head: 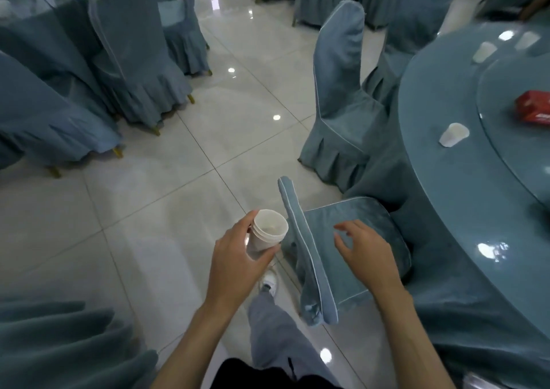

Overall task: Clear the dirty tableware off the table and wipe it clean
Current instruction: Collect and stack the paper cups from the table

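1. Curls the left fingers [246, 223] and thumb round a stack of white paper cups [269, 229]; holds the stack upright, open end up, in the left hand [238, 262]; holds it over the floor, just beside the back of the near chair [366, 210].
2. Spreads the right fingers [349, 227] apart, a little bent, with nothing in them; holds the right hand [364, 250] over the seat of that chair; cannot tell if touching the cloth.
3. Under the right hand, shows a blue-grey chair cover with a pale line along the edges; stands right beside the round table [440, 198], with the seat toward it.
4. Farther right, shows the table with its blue cloth and shiny top; has one white cup [454, 134] lying on its side there, just beside the edge of the round glass turntable [512, 162]; has two more white cups [485, 52] farther back, too blurry to tell how they lie; has a red box [534, 110] on the turntable.
5. Down low, shows a grey trouser leg [276, 329] and a white shoe [269, 281] on the shiny white floor [178, 210].
6. Farthest out, to the left and at the back, shows more covered chairs [140, 61] in the same blue-grey.
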Demonstrator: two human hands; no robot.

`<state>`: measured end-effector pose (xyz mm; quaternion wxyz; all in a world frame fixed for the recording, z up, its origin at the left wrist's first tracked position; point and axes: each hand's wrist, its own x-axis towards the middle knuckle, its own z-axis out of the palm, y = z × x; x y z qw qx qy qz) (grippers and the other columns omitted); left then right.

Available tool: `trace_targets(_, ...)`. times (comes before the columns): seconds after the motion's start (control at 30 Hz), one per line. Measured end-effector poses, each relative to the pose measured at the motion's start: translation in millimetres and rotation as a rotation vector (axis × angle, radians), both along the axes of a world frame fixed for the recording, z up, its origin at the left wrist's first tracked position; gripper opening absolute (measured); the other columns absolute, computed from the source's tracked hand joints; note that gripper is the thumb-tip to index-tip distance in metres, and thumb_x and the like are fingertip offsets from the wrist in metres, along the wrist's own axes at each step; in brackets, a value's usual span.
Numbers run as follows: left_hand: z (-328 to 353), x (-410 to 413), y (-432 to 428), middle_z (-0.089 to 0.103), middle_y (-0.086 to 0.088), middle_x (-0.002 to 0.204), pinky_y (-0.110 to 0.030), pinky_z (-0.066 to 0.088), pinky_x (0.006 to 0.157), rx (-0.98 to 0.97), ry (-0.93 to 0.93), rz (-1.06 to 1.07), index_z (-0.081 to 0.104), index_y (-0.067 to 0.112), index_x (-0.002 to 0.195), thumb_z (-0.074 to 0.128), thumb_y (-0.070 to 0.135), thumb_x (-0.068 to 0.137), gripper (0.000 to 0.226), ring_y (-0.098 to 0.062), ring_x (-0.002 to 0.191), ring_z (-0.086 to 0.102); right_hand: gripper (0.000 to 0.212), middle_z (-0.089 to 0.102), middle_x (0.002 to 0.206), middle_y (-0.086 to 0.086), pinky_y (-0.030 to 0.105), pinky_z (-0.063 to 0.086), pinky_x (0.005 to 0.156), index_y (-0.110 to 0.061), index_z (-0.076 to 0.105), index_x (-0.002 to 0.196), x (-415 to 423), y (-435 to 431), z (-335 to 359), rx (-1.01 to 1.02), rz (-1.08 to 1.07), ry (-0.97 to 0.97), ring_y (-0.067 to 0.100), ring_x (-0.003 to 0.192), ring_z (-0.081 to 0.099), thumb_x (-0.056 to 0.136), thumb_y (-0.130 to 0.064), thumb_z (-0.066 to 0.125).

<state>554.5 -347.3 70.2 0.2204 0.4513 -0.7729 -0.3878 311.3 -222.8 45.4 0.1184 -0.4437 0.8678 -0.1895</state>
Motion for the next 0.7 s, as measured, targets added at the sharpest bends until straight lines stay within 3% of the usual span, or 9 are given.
trace_targets(0.2, 12, -65, -126, 0.061, 0.020, 0.134, -0.042, 0.054, 0.103, -0.040, -0.024, -0.069, 0.048, 0.036, 0.145, 0.085, 0.049, 0.078, 0.077, -0.005, 0.120, 0.058, 0.020, 0.071, 0.113, -0.007, 0.036, 0.054, 0.081, -0.025, 0.072, 0.114, -54, -85, -10, -0.003, -0.096, -0.068, 0.017, 0.102, 0.067, 0.098, -0.033, 0.064)
trace_targets(0.4, 17, -141, -208, 0.060, 0.026, 0.133, -0.023, 0.050, 0.099, -0.002, -0.018, -0.247, 0.050, 0.041, 0.142, 0.087, 0.039, 0.079, 0.073, -0.001, 0.119, 0.057, 0.019, 0.070, 0.113, -0.010, 0.037, 0.055, 0.083, -0.026, 0.070, 0.114, -92, -137, -10, 0.006, -0.190, -0.109, 0.014, 0.102, 0.066, 0.100, -0.034, 0.060)
trace_targets(0.7, -14, -257, -286, 0.058, 0.019, 0.140, -0.031, 0.050, 0.105, 0.078, -0.083, -0.584, 0.047, 0.041, 0.145, 0.085, 0.043, 0.081, 0.075, -0.006, 0.126, 0.054, 0.020, 0.067, 0.110, -0.012, 0.035, 0.053, 0.078, -0.029, 0.071, 0.114, -137, -186, -25, 0.060, -0.432, -0.131, 0.014, 0.101, 0.066, 0.100, -0.035, 0.058)
